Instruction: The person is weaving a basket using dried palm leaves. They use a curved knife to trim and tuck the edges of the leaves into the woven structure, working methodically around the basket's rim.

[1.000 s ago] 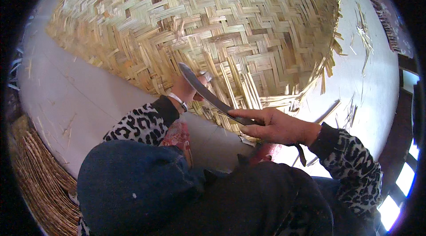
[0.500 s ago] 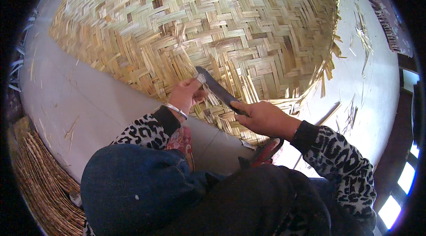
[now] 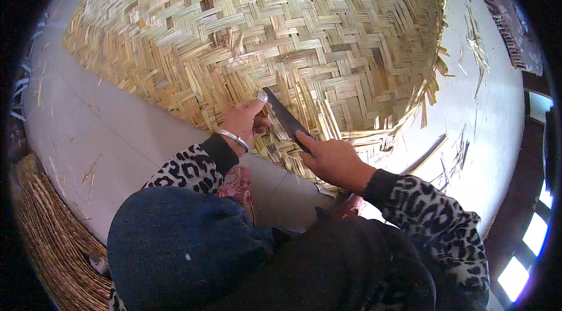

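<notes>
A craft workplace for bamboo weaving is shown, set on a bare floor. A large woven mat (image 3: 281, 36) of split bamboo strips is spread across the upper half of the frame on a pale concrete floor (image 3: 117, 141). Loose slivers (image 3: 474, 47) are scattered at the upper right, and a stacked bundle of strips (image 3: 47, 235) is seen at the lower left.

Knife (image 3: 285, 119) handle hidden inside right hand (image 3: 331, 162).
</notes>
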The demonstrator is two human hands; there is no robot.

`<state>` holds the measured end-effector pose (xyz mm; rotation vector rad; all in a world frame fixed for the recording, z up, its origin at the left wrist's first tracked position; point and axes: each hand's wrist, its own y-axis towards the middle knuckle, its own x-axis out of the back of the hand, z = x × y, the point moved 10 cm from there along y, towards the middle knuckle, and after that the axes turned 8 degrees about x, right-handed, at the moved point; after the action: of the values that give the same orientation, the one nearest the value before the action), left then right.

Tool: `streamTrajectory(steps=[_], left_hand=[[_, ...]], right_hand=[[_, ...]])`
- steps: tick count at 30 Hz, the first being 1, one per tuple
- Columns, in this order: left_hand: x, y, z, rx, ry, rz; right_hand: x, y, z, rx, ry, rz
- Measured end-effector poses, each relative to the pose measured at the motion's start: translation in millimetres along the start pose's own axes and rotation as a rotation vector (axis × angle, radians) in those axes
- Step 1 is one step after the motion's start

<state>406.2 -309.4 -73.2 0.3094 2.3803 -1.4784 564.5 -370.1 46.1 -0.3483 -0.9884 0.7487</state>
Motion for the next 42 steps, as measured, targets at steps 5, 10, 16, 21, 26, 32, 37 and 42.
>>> streamTrajectory(steps=[5,10,16,21,26,32,37,42], left_hand=[[0,-1,10,0.147,0.031,-0.057],[4,12,15,0.258,0.033,-0.103],[6,24,8,0.103,-0.001,-0.237],[-1,17,-10,0.103,0.176,-0.083],[-9,4,-50,-0.312,1.259,-0.264],[-17,-4,-49,-0.533,1.398,-0.345],[-13,3,-56,-0.479,1.259,-0.324],[-2,-7,-55,-0.375,0.565,-0.191]], right_hand=[[-12,17,-1,-0.021,-0.064,-0.102],[-17,22,-3,-0.03,-0.082,-0.055],[-12,22,-1,0.027,-0.157,-0.058],[-10,22,-4,0.027,-0.173,-0.06],[-6,22,3,0.055,-0.231,-0.061],[10,-12,4,0.028,-0.254,0.114],[26,-99,-9,-0.041,-0.288,0.409],[54,-111,-22,-0.156,0.047,0.269]])
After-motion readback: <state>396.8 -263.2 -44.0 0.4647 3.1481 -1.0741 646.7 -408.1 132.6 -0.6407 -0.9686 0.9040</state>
